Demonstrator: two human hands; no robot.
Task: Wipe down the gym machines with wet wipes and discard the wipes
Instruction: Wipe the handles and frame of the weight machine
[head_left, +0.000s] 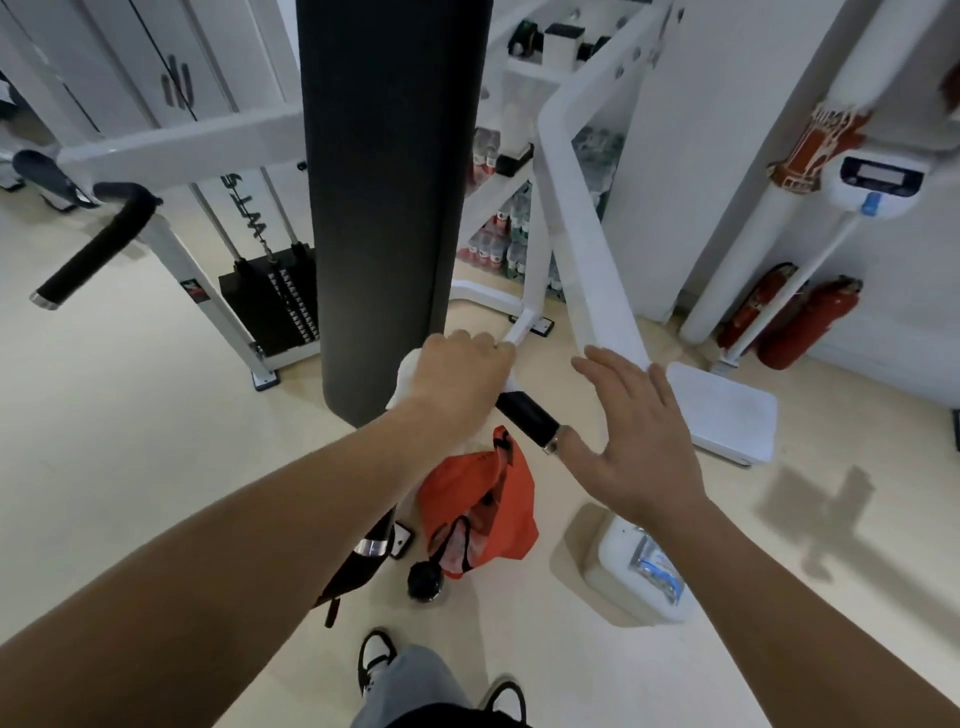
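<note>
Grips a white wet wipe (410, 371) in the left hand (460, 376), fingers curled round both the wipe and the upper part of a black handle (524, 415). Holds the right hand (641, 441) flat and spread, clamped on nothing, thumb close by the metal end cap (551, 442); cannot tell whether touching. Has the two hands apart, one on either side of the bare stretch of grip.

Looks like mid-wipe on this one handle, with the lower part of the grip yet to be covered. Gives no sign of wiping done or not done on the tall black pad (384, 208) just behind the left hand, on the white frame arm (582, 234) beyond the right, or on the second handle (93, 249) far off to the left. Suggests plenty left, then, the discard step included: has not yet thrown the wipe away.

Points to an orange bag (483, 499) on the floor below the handle as a likely place for used wipes. Points also to a white tub (613, 571) with a blue label, near the bag and under the right forearm, as perhaps the wipe supply. Cannot be sure of either.
</note>
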